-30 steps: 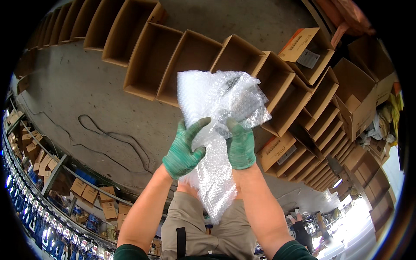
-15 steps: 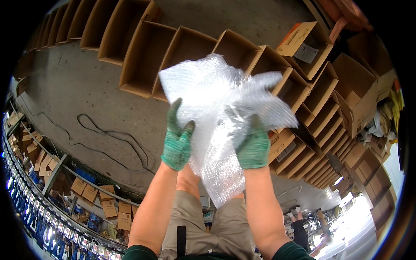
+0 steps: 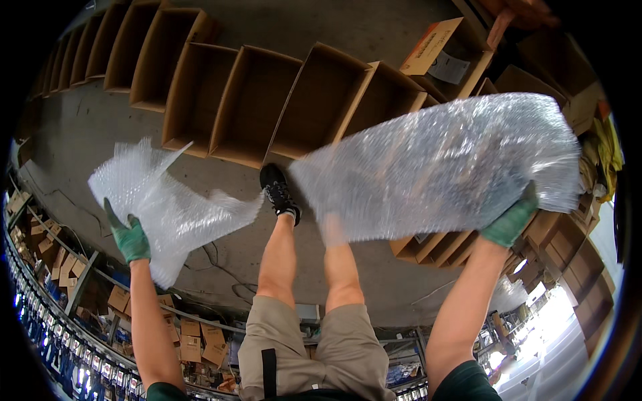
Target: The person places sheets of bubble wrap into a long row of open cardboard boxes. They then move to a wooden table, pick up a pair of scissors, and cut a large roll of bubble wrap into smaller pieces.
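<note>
My left hand [image 3: 130, 239], in a green glove, is closed on a smaller piece of clear bubble wrap [image 3: 180, 207] out to the left. The thumb and a finger show against its edge, while other fingers are hidden. Far to the right, my gloved right hand [image 3: 509, 222] grips the lower edge of a bigger bubble wrap sheet [image 3: 435, 170]. That sheet stretches inward toward the middle and covers part of my right leg. Between the two pieces is a gap where my black shoe [image 3: 277, 190] shows on the floor.
A curved row of open cardboard boxes [image 3: 254, 100] stands ahead, continuing behind the big sheet. One box with a raised flap [image 3: 431, 47] is beyond it. A dark cable [image 3: 214, 257] lies on the concrete floor. Shelving with small cartons [image 3: 190, 341] runs behind me.
The bubble wrap was bunched together in front of me between both hands. Now my hands are spread wide, each with a separate piece, the larger one in the right.
</note>
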The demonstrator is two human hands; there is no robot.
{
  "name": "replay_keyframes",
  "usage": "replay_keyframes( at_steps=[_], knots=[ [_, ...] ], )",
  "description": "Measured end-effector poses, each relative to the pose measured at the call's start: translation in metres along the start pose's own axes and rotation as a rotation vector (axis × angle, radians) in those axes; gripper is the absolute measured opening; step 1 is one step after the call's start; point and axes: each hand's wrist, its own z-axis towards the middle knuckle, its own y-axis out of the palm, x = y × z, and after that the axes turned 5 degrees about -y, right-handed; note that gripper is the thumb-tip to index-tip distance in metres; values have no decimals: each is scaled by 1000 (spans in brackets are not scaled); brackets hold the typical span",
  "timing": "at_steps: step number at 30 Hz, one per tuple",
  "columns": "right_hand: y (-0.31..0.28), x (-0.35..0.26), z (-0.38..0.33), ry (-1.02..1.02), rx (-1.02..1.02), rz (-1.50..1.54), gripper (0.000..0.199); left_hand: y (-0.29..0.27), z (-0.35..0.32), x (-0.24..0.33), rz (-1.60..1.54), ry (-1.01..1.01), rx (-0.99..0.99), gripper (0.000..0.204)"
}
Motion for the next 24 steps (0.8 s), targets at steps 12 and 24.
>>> replay_keyframes(
  at_steps=[12,24],
  knots=[
    [-2,52,-32,432,-651,335,87,11,-77,73,-200,7,-437,86],
    [23,130,-183,910,-113,587,66,109,-200,203,-346,-118,-1015,73]
  ],
)
